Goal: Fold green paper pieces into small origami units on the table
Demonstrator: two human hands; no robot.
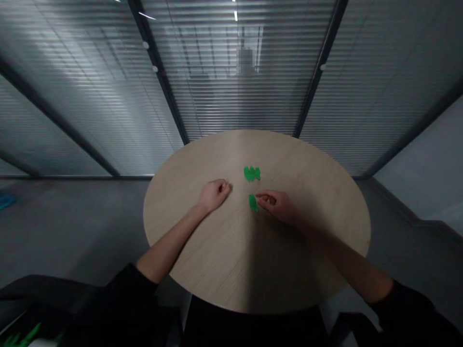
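On a round light-wood table (217, 260), my right hand (278, 205) pinches a small green leaf-shaped piece (253, 203) at its right edge, just above the tabletop. A small cluster of similar green pieces (251, 173) lies a little farther away, toward the table's middle. My left hand (214, 193) rests on the wood to the left with its fingers curled in a loose fist; nothing shows in it.
Glass walls with closed blinds and dark frames (159, 77) stand right behind the table. Grey floor surrounds it. Something green (21, 337) pokes up at the bottom left corner, and a blue object (5, 200) lies at the far left.
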